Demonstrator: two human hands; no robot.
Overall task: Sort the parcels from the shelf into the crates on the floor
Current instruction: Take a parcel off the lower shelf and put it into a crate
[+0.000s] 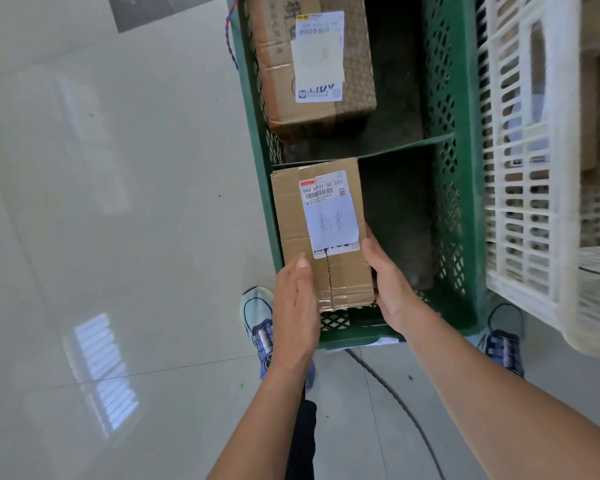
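A brown cardboard parcel [291, 216] with a white shipping label and a handwritten note is held over the left side of the near green crate [461, 237]. My left hand [297, 306] grips its near left side. My right hand [390, 282] grips its near right side. The parcel's far end is low inside the crate against the left wall. A second, larger cardboard parcel [278, 74] with a white label lies in the far green crate [440, 64], behind the rim between the two crates.
A white slatted crate [523, 188] stands to the right of the green ones, with brown parcels showing through its wall. Glossy tiled floor [101, 237] spreads to the left. A dark cable [395, 403] runs across the floor near my shoes [257, 323].
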